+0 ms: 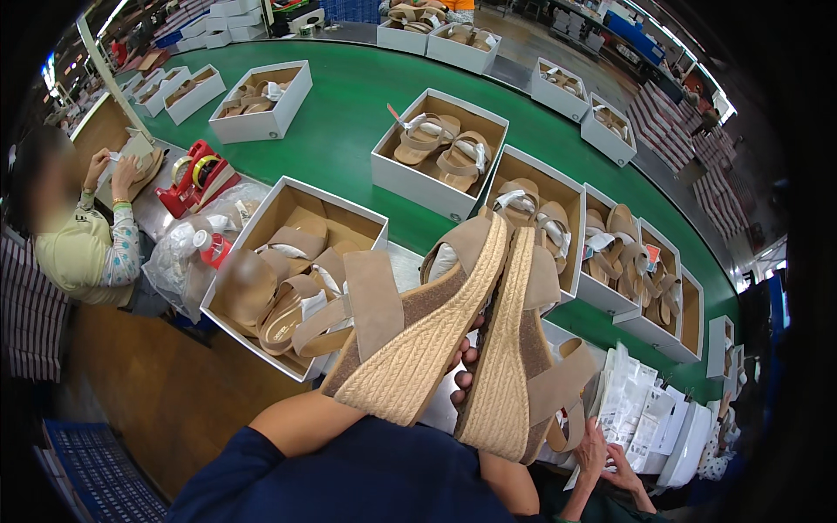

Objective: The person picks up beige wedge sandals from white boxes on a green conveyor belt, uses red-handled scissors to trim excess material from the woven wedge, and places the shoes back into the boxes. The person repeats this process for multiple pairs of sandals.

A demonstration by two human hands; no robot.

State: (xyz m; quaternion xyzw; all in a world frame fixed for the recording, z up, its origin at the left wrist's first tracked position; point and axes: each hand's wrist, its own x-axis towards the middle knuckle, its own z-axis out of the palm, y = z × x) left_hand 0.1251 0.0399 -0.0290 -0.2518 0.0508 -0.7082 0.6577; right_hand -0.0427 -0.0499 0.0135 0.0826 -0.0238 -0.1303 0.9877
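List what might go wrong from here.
The left sandal and right sandal are held close together and could scuff each other. The left one's strap overlaps the open box in view and might snag there. The right one's straps show close to a co-worker's hands, which might bump them.

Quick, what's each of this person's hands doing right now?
Left hand: closed, holding the left wedge sandal, mostly hidden behind it.
Right hand: closed, holding the right wedge sandal, also mostly hidden.
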